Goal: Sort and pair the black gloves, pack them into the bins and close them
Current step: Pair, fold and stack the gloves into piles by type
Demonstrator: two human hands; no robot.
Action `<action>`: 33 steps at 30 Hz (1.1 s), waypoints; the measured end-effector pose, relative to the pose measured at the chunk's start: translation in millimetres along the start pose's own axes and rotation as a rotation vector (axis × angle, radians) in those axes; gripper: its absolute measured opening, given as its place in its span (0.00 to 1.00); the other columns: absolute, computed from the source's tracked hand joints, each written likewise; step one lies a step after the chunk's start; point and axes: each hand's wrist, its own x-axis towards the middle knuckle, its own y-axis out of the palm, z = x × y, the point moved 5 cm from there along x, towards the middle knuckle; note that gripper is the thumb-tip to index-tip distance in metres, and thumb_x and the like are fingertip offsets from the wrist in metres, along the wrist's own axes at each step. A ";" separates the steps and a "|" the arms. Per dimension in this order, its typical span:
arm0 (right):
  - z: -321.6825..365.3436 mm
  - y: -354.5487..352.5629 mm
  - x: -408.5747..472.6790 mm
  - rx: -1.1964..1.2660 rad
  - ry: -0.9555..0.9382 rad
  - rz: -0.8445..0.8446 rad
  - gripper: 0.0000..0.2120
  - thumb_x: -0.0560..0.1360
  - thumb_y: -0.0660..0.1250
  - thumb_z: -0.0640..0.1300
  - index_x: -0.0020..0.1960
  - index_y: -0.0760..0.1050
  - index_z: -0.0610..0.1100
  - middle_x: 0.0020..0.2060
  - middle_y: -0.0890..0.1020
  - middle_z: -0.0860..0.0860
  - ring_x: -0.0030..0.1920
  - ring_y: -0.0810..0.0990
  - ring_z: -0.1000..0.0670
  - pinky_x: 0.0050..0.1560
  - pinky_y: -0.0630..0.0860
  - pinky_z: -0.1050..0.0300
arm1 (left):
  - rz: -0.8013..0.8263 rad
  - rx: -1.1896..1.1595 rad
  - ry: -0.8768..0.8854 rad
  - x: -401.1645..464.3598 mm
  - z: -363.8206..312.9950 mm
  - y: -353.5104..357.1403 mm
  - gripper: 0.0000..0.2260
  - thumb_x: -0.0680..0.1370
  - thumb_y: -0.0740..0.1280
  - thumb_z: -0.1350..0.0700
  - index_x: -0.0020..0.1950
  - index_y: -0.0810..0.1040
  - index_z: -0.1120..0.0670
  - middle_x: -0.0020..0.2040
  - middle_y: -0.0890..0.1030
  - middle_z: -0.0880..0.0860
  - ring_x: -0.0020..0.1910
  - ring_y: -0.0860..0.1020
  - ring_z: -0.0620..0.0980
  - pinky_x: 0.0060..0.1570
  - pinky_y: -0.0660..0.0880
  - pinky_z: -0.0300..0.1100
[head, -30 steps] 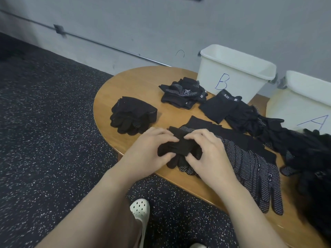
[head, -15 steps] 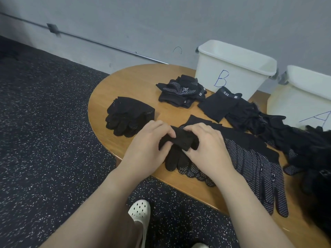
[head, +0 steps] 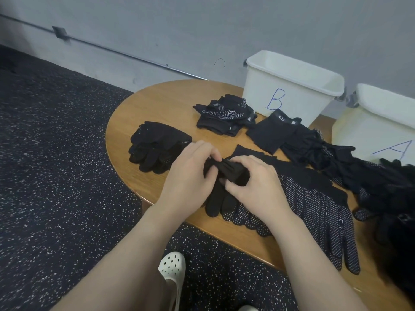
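Both hands work on one black glove pair (head: 229,173) at the table's near edge. My left hand (head: 190,176) pinches the folded cuff from the left, and my right hand (head: 253,187) grips it from the right. The pair's fingers hang toward me below the hands. A folded pile of black gloves (head: 157,147) lies to the left. Another folded pile (head: 226,114) sits in front of white bin B (head: 289,88). Dotted black gloves (head: 314,205) lie flat under my right wrist. White bin A (head: 381,122) stands at the right, open.
The round wooden table (head: 161,104) stands against a grey wall. A heap of unsorted black gloves (head: 381,187) covers the table's right side. A 5.11-labelled glove (head: 274,131) lies near bin B. Dark speckled floor lies to the left, and a white clog (head: 173,272) below.
Both hands have kept rolling the cuff over the glove pair, bunching it tighter. The view has shifted slightly; the piles and bins stayed put.
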 end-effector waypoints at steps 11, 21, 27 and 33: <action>-12.7 13.2 15.3 -0.096 0.104 -0.036 0.14 0.76 0.68 0.35 0.53 0.85 0.52 0.46 0.80 0.55 0.52 0.75 0.48 0.48 0.63 0.54 | 0.107 -0.002 0.014 -16.5 -0.6 -1.5 0.15 0.71 0.70 0.69 0.50 0.74 0.51 0.45 0.71 0.39 0.47 0.71 0.45 0.48 0.70 0.37; -12.4 13.5 15.9 -0.079 0.074 -0.026 0.14 0.76 0.69 0.35 0.54 0.85 0.50 0.46 0.79 0.56 0.53 0.75 0.48 0.52 0.69 0.51 | 0.211 0.041 -0.063 -16.4 1.6 5.4 0.18 0.71 0.70 0.69 0.51 0.74 0.48 0.42 0.68 0.39 0.48 0.70 0.39 0.44 0.65 0.31; -13.8 12.7 16.0 -0.047 0.078 0.006 0.15 0.74 0.69 0.34 0.52 0.85 0.51 0.44 0.76 0.57 0.51 0.71 0.50 0.50 0.65 0.53 | 0.243 0.068 -0.048 -18.9 3.6 -1.0 0.14 0.71 0.73 0.67 0.50 0.78 0.52 0.41 0.71 0.42 0.44 0.69 0.43 0.46 0.67 0.32; -19.0 10.3 17.4 0.030 0.109 0.024 0.14 0.72 0.70 0.34 0.49 0.84 0.52 0.42 0.75 0.60 0.48 0.69 0.54 0.48 0.65 0.54 | 0.255 0.074 -0.007 -21.7 3.0 -5.7 0.11 0.72 0.74 0.65 0.51 0.81 0.53 0.42 0.74 0.46 0.45 0.71 0.46 0.48 0.70 0.39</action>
